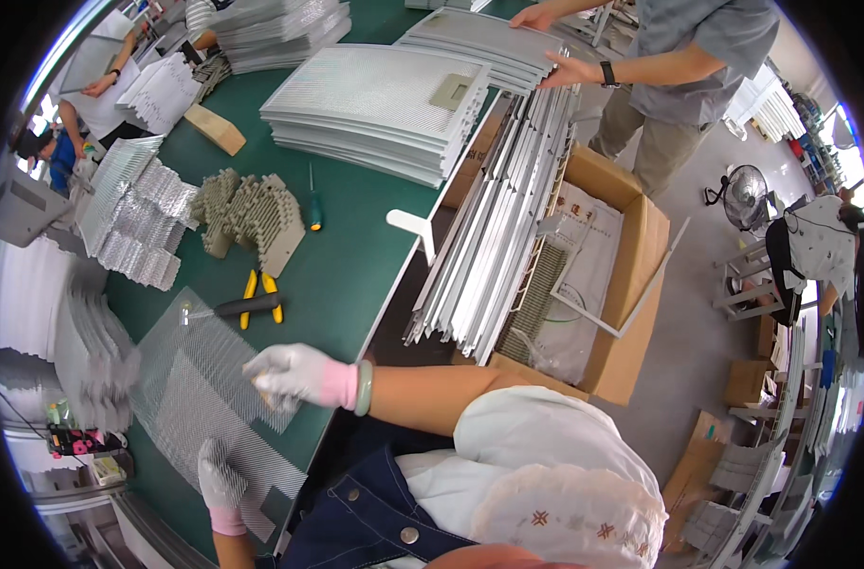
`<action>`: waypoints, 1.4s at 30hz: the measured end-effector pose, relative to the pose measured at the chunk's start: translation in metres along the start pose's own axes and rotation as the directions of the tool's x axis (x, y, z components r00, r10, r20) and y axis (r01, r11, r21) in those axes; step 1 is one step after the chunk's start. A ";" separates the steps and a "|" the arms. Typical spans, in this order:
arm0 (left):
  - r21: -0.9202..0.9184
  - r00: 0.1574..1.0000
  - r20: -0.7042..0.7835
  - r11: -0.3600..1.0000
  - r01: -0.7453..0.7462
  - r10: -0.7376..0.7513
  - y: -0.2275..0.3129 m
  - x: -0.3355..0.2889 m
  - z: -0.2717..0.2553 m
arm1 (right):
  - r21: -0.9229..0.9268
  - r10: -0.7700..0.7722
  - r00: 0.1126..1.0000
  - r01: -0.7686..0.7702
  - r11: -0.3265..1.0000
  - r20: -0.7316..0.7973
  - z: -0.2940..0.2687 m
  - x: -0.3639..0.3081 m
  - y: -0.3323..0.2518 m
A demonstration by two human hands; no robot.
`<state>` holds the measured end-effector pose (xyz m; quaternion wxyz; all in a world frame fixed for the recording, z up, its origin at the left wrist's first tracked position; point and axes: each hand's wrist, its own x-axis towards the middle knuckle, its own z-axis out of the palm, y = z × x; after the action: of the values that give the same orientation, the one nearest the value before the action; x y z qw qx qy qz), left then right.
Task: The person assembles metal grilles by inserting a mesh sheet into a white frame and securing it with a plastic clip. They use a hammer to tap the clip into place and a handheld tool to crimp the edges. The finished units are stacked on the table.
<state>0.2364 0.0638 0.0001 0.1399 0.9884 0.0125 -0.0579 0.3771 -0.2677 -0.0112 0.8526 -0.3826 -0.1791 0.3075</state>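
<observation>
Two grey wire mesh sheets overlap on the green table, one nearer [200,417] and one farther [200,351]. My left hand [220,479], in a white glove with a pink cuff, is closed at the near sheet's edge, some fingers showing through the mesh. Above the sheets, my right hand [294,375], gloved alike, has its fingers curled together; what they pinch, if anything, is too small to make out. A dark-handled hammer [247,305] lies by the far sheet, across yellow-handled pliers [245,313].
Past the pliers are stacked beige plates [252,213], a screwdriver [315,213], a wooden block [214,129] and silvery sheets [143,213]. Framed mesh panels [366,104] are piled behind. Metal strips [489,228] and a cardboard box [631,275] stand right; a co-worker [707,66] handles panels.
</observation>
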 end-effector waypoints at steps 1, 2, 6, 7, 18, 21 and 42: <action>-0.164 0.986 -0.163 0.986 0.014 -0.041 0.003 -0.004 0.017 | -0.035 -0.009 0.999 0.010 0.999 0.042 -0.001 0.000 0.004; -0.329 0.943 -0.314 0.944 0.001 -0.110 0.015 -0.004 0.025 | -0.132 0.014 0.998 -0.007 0.991 0.058 0.001 -0.005 -0.004; 0.112 0.951 -0.309 0.994 0.009 0.027 0.046 -0.005 0.027 | -0.459 -0.003 0.995 0.051 0.887 0.104 0.001 -0.012 -0.014; 0.120 0.953 -0.303 0.992 0.030 0.008 0.047 -0.006 0.028 | -0.469 -0.015 0.994 0.065 0.881 0.108 -0.001 -0.011 -0.013; 0.137 0.969 -0.237 0.985 0.105 -0.070 0.056 -0.008 0.022 | -0.512 0.034 0.990 0.040 0.858 0.134 -0.003 -0.008 -0.009; 0.119 0.968 -0.245 0.990 0.081 -0.049 0.052 -0.008 0.023 | -0.537 0.001 0.996 0.047 0.842 0.087 -0.001 -0.007 -0.009; -0.805 0.847 -0.294 0.592 0.031 -0.444 0.074 -0.043 -0.079 | -0.622 -0.233 0.959 0.281 0.730 0.160 0.029 -0.030 -0.021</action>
<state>0.2057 0.0140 0.1012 0.5342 0.8013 0.2057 0.1738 0.3472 -0.2826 0.0211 0.6986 -0.6098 -0.3543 0.1206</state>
